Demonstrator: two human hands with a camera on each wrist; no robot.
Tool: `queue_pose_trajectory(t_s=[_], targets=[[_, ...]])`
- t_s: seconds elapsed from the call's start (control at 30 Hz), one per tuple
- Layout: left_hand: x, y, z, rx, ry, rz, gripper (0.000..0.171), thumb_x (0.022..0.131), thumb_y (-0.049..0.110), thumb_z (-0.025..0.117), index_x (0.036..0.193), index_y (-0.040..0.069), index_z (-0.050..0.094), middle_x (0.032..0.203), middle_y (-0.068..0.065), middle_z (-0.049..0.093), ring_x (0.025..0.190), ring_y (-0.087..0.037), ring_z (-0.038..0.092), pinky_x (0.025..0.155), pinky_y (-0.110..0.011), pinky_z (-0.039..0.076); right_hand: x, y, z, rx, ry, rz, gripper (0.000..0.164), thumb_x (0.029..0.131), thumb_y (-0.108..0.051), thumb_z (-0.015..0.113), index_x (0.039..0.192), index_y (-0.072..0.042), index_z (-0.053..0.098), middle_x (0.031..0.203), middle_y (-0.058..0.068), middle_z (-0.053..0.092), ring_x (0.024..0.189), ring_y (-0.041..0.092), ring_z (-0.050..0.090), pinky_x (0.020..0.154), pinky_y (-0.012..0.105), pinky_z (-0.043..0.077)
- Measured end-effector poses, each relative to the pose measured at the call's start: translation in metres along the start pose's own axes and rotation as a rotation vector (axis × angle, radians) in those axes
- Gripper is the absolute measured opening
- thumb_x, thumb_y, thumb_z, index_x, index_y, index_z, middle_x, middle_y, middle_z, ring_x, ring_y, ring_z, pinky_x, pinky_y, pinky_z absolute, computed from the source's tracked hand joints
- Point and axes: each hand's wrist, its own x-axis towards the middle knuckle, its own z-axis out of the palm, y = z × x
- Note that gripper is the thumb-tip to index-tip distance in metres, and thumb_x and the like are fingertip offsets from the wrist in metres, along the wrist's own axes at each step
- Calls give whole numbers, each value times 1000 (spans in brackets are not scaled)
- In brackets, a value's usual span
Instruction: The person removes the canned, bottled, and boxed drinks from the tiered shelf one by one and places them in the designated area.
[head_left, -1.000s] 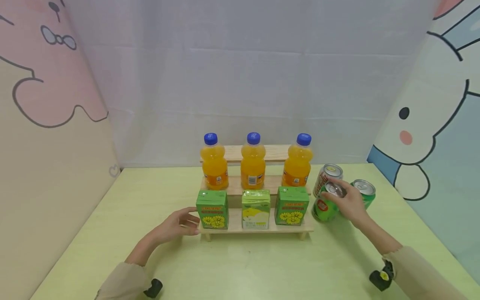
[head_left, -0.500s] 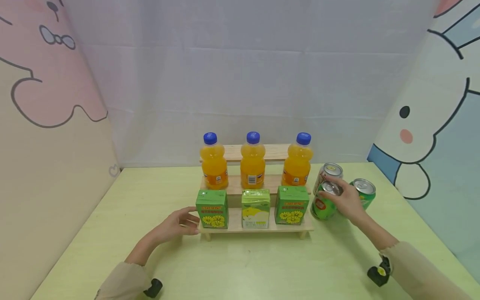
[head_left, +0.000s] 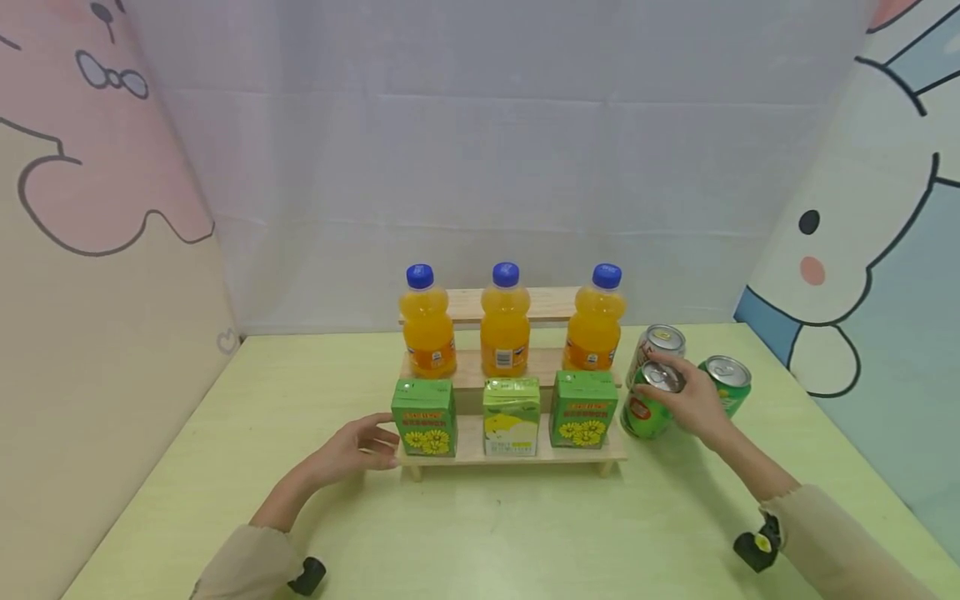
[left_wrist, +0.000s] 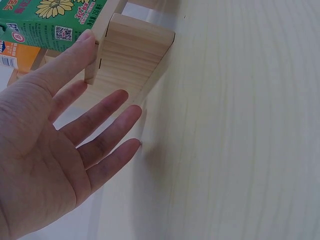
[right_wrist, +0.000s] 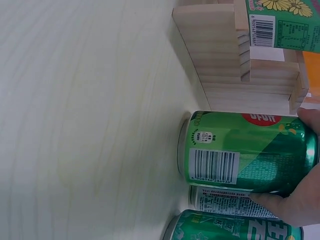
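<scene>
The front can [head_left: 648, 418] is pinched near its top by the right hand [head_left: 696, 403], upright on the table [head_left: 495, 542] beside the shelf [head_left: 469, 442]. Nothing is gripped by the left hand [head_left: 347, 454], fingers spread, at the shelf's left end. Grasping is judged in hand; a straight lift, clear of the rear can [head_left: 666, 337], seems called for.

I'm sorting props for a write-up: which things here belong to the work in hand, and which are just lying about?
Likely in the job: green can, gripped by the right hand; wooden rack, left hand at its end; other two cans; drink cartons; orange bottles.

Likely just backdrop: cartoon panels; pale drape.
</scene>
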Motion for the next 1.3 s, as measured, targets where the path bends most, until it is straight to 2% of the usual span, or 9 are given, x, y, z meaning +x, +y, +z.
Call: queue_pose_trajectory(t_s=[0.33, 0.5, 0.57, 0.73, 0.97, 1.2, 1.3], targets=[[1, 1, 0, 3, -2, 4, 71, 80, 21, 70, 135, -5, 33, 116, -25, 55, 100, -31, 58, 84, -39, 49, -1, 14, 5, -40, 67, -170, 56, 82, -25, 68, 128, -1, 47, 130, 27, 42, 116, 45, 39, 89, 61, 34], [1, -1, 1, -5, -2, 10, 71, 80, 21, 70, 134, -6, 33, 116, -26, 55, 99, -31, 59, 83, -38, 49, -2, 14, 7, -33, 98, -194, 56, 81, -28, 69, 127, -3, 49, 128, 24, 44, 114, 43, 41, 87, 58, 37], [1, -2, 2, -6, -2, 11, 71, 80, 21, 70, 134, -6, 33, 116, -26, 55, 99, -30, 59, 82, -38, 50, -2, 14, 7, -39, 100, -202, 55, 81, -24, 69, 127, -2, 49, 128, 24, 45, 113, 43, 42, 86, 58, 37], [1, -1, 2, -2, -1, 13, 71, 81, 20, 70, 135, -6, 32, 116, -26, 54, 99, -32, 59, 83, -39, 49, -3, 12, 5, -63, 83, -209, 53, 82, -17, 69, 127, 0, 48, 129, 26, 44, 114, 45, 42, 86, 60, 36], [0, 0, 2, -9, -7, 9, 71, 81, 19, 69, 135, -7, 32, 115, -27, 54, 98, -31, 59, 82, -38, 50, -2, 3, 0, -116, 82, -224, 55, 80, -18, 71, 126, 1, 48, 123, 26, 48, 111, 44, 44, 85, 59, 38], [-1, 0, 1, -10, -6, 6, 70, 81, 19, 69, 135, -7, 31, 116, -27, 54, 100, -32, 58, 82, -38, 50, 5, -13, -15, -85, 1, -234, 56, 84, -20, 66, 129, 4, 44, 128, 27, 43, 118, 45, 37, 91, 64, 31], [-1, 0, 1, 1, -3, 8, 70, 81, 20, 69, 135, -6, 32, 117, -26, 54, 102, -33, 57, 83, -39, 49, 9, -24, -21, -59, 4, -254, 55, 84, -18, 66, 129, 5, 43, 128, 27, 43, 118, 43, 38, 91, 63, 31]])
